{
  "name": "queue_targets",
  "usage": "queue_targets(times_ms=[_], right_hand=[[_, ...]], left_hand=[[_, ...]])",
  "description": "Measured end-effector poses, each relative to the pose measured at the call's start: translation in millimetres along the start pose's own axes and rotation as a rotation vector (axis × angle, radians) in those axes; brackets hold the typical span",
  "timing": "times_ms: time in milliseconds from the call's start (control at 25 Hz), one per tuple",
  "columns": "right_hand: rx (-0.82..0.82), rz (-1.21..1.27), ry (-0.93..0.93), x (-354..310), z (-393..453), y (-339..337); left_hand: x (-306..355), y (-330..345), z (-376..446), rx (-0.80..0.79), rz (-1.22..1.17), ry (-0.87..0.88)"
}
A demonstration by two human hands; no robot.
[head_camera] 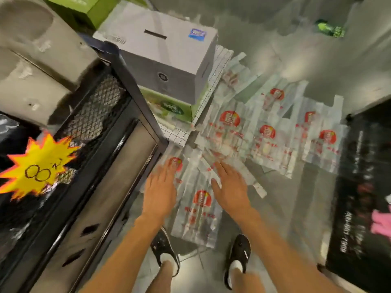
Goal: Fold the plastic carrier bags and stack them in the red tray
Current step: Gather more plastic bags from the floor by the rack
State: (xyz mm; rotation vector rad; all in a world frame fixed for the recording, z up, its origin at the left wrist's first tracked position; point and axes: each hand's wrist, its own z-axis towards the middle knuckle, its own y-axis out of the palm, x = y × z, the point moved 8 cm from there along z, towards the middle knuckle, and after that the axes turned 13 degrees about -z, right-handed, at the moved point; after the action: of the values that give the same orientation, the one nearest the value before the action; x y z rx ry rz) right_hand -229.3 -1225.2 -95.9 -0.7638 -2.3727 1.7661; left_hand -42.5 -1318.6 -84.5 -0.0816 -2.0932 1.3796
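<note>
Head view shows our left hand (161,187) and right hand (229,187) with straight fingers, flat on the nearest carrier bag (196,216) on the grey floor (296,208). It is translucent whitish, creased, with red round logos and red print. More bags (264,132) lie spread flat just beyond.

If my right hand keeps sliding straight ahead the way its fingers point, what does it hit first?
Probably the heap of translucent plastic carrier bags with red logos just beyond the fingertips of the right hand, which lies flat on the nearest bag. Blur makes depth uncertain.
</note>
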Motion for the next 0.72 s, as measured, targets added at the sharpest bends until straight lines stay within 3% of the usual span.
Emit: queue_targets(times_ms=[160,240,360,520,720], right_hand=[[0.01,0.031,-0.018,-17,37,80],[-0.003,0.022,-0.032,-14,60,135],[-0.04,0.043,-0.01,4,93,236],[-0.135,0.142,0.118,23,125,378],[-0.196,0.346,0.321,32,168,536]], left_hand=[[-52,78,41,-0.048,-0.029,0.053],[-84,124,55,0.012,-0.065,0.057],[-139,219,66,-0.02,-0.073,0.006],[-207,336,78,-0.084,-0.113,-0.091],[-277,463,122,-0.142,-0.197,-0.067]])
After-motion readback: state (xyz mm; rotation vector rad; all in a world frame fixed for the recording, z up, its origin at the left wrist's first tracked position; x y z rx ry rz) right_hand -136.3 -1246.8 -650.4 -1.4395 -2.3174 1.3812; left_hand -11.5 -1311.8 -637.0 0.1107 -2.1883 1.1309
